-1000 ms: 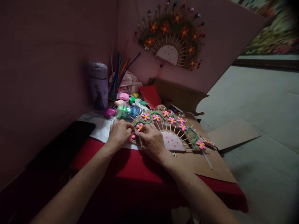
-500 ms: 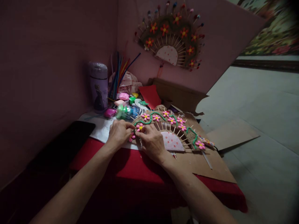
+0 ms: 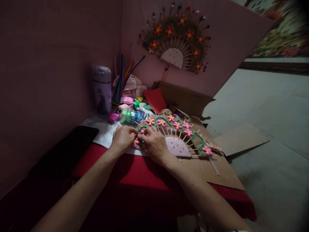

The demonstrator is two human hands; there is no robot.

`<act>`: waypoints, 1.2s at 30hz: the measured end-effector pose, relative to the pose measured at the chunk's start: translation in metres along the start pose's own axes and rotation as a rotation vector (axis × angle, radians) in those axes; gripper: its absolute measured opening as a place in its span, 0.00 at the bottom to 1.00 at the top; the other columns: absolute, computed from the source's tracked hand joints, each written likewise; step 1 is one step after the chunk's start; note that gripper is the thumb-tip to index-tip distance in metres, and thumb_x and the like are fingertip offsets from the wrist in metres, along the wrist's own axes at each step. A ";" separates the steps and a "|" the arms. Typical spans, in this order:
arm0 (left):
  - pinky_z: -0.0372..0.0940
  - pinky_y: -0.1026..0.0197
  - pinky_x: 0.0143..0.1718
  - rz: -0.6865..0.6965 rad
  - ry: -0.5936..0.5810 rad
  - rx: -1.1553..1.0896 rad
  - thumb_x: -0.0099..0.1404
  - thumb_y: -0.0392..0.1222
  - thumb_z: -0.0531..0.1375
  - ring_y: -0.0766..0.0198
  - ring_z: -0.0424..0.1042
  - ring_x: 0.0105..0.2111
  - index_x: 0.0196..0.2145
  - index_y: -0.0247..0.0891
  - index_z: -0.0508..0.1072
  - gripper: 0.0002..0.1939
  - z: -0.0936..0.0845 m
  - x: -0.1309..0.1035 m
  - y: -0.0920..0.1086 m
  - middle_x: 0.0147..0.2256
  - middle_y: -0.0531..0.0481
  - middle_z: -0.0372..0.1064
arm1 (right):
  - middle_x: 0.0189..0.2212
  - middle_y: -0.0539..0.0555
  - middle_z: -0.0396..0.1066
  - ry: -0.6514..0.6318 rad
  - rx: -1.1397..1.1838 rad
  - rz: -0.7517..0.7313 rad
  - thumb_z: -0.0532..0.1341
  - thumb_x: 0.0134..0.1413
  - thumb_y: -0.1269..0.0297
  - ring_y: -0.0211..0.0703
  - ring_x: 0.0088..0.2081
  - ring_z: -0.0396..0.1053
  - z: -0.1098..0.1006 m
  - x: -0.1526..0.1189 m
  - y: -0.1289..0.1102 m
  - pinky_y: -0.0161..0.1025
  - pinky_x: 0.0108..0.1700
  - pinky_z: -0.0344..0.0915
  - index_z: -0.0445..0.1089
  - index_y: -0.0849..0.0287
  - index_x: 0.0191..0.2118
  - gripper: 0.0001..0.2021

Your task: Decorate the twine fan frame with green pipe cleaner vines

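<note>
Our fan (image 3: 178, 146) stretches rightward from our left hand (image 3: 122, 139) and, nearer its middle, our right hand (image 3: 154, 142), fingertips close together, grips unclear.

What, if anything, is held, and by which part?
Cannot tell; left hand and right hand are at the left end of the brown, twine-wrapped, pink-flowered fan.

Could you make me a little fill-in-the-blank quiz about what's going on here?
1. The left hand and right hand are at the fan's ____ end, as pictured.
2. The fan's flowers have ____ petals.
3. The fan's wavy trim is ____.
4. The cloth under the cardboard is ____.

Missing words: left; pink; green; red.
</note>
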State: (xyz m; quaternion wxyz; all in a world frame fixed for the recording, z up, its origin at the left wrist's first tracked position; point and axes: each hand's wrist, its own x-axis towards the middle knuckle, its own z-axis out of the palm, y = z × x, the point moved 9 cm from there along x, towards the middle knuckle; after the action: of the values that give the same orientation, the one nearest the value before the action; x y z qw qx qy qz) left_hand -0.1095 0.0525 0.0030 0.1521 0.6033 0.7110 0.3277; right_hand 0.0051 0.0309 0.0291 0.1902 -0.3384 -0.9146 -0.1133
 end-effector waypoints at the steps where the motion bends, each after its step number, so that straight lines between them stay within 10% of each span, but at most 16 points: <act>1: 0.65 0.60 0.36 -0.007 0.007 -0.027 0.54 0.39 0.54 0.60 0.72 0.33 0.31 0.44 0.80 0.14 0.000 0.001 -0.002 0.32 0.49 0.77 | 0.41 0.58 0.66 -0.002 -0.001 0.004 0.55 0.59 0.59 0.49 0.45 0.57 0.001 0.000 0.000 0.40 0.40 0.58 0.73 0.54 0.41 0.12; 14: 0.61 0.66 0.18 -0.156 -0.007 -0.696 0.46 0.32 0.53 0.67 0.67 0.18 0.36 0.35 0.74 0.18 0.012 0.003 -0.012 0.28 0.50 0.73 | 0.38 0.58 0.66 0.067 0.068 0.010 0.56 0.57 0.63 0.48 0.43 0.59 -0.002 -0.002 0.003 0.41 0.42 0.61 0.74 0.56 0.40 0.10; 26: 0.64 0.65 0.29 -0.106 0.128 -0.398 0.46 0.31 0.52 0.63 0.72 0.30 0.35 0.35 0.76 0.19 -0.002 0.007 -0.018 0.36 0.46 0.74 | 0.38 0.58 0.67 0.064 -0.043 0.000 0.56 0.57 0.67 0.48 0.42 0.59 -0.001 0.005 0.002 0.40 0.40 0.58 0.72 0.58 0.38 0.08; 36: 0.64 0.66 0.27 -0.129 0.055 -0.585 0.45 0.33 0.58 0.64 0.72 0.26 0.32 0.36 0.76 0.14 0.011 0.007 -0.021 0.27 0.49 0.75 | 0.38 0.59 0.66 0.038 -0.111 -0.047 0.56 0.57 0.61 0.50 0.42 0.58 0.001 0.012 -0.004 0.42 0.38 0.56 0.72 0.58 0.38 0.09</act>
State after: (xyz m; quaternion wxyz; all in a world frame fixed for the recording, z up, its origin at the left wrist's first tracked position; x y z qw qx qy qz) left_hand -0.1205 0.0606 -0.0174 0.3208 0.4782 0.6273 0.5244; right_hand -0.0065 0.0348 0.0331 0.1856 -0.3248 -0.9108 -0.1744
